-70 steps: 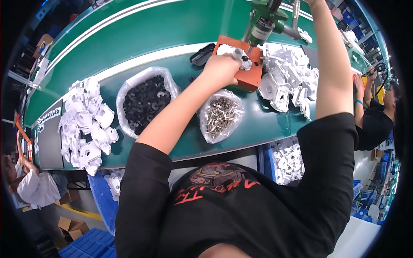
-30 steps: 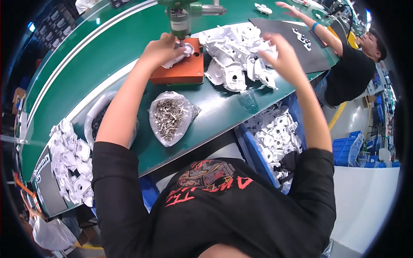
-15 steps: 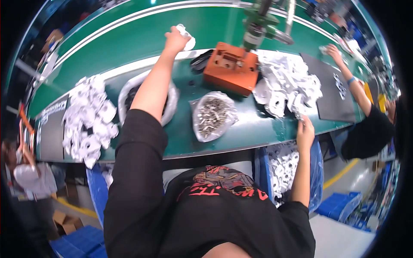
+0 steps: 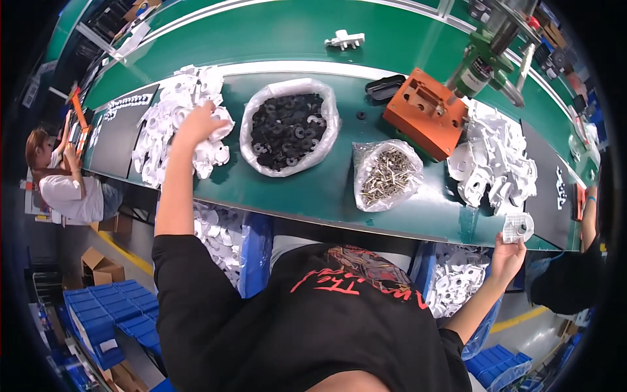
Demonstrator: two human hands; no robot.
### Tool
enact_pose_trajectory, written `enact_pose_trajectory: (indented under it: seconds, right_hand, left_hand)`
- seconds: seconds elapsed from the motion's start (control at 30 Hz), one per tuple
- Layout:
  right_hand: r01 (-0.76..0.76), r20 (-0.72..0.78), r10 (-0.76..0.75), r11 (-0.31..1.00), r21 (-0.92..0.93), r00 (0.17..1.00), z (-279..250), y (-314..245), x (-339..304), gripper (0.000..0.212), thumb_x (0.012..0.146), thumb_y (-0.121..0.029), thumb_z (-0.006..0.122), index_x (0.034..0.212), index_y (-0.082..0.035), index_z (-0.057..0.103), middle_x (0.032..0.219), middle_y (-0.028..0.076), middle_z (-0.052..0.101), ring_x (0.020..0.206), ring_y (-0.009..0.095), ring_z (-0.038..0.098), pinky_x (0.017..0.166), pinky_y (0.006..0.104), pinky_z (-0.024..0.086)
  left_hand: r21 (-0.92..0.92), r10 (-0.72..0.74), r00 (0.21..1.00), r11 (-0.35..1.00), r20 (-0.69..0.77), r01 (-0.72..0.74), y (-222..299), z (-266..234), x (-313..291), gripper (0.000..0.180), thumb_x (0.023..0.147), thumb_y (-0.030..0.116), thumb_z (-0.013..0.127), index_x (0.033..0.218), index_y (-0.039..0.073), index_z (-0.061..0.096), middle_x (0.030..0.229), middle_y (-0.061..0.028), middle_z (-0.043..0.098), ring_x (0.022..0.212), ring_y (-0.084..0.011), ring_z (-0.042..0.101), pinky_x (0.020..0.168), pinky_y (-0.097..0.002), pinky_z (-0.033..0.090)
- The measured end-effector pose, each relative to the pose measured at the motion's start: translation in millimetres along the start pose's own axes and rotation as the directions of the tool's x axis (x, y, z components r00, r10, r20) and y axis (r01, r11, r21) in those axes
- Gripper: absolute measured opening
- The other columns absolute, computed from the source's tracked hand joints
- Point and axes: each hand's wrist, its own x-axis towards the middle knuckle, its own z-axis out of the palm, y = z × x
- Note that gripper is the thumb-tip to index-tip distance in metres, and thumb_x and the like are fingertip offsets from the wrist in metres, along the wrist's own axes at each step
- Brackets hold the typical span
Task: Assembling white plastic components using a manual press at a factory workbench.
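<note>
My left hand (image 4: 199,124) reaches over a heap of white plastic parts (image 4: 160,140) on the left of the green table. Its fingers are apart and I see nothing held in them. My right hand (image 4: 507,260) pinches a rounded white plastic part (image 4: 518,228) near the table's front edge, just below the right-hand heap of white parts (image 4: 499,166). A small dark spot shows on the held part. Alone on the green conveyor belt lies a white plastic piece (image 4: 345,40), away from both hands.
Between the heaps stand a bag of black ring-shaped pieces (image 4: 287,130), a bag of metal pins or screws (image 4: 390,178), an orange fixture block (image 4: 424,117) and a green press (image 4: 480,72). A black case (image 4: 385,89) lies behind. Co-workers (image 4: 72,176) are at both sides.
My left hand has let go of the white piece on the belt and come back to the left heap. My right hand has drawn a white part off the right heap. The view has shifted.
</note>
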Motion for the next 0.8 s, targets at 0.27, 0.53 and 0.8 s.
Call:
enact_pose_trajectory:
  seconds: [0.27,0.53,0.8]
  right_hand:
    - [-0.276,0.535,0.228,0.961,0.009,0.814,101.5,43.3,-25.4,0.045,0.084,-0.028,0.053,0.124,-0.009,0.044,0.120,0.008,0.054,0.104,0.023,0.053,0.075,0.0375,0.045]
    - [-0.425,0.607,0.294,0.901,0.082,0.739,190.7,109.0,-71.6,0.071,0.084,-0.047,0.057,0.137,-0.008,0.029,0.084,0.001,0.036,0.065,0.013,0.036,0.053,0.0239,0.030]
    - [0.479,0.760,-0.094,0.824,-0.304,0.643,269.2,142.4,-113.3,0.093,0.060,-0.033,0.080,0.135,-0.007,0.031,0.100,0.003,0.046,0.086,0.014,0.050,0.075,0.0279,0.047]
  left_hand:
    - [0.325,0.173,0.888,0.945,-0.425,-0.028,18.6,53.9,-24.3,0.042,0.081,0.027,0.060,0.122,0.024,0.050,0.082,-0.0098,0.059,0.075,-0.0307,0.062,0.070,-0.0457,0.045]
    - [-0.714,-0.168,0.882,0.661,-0.441,-0.232,49.7,-23.3,-46.4,0.039,0.084,-0.003,0.036,0.117,0.009,0.052,0.086,-0.0129,0.062,0.074,-0.0198,0.061,0.067,-0.0302,0.048]
    - [-0.806,0.410,0.898,-0.578,-0.156,0.124,225.0,-39.3,-115.4,0.034,0.087,0.008,0.052,0.120,0.002,0.051,0.112,-0.0090,0.058,0.105,-0.0193,0.057,0.088,-0.0349,0.049]
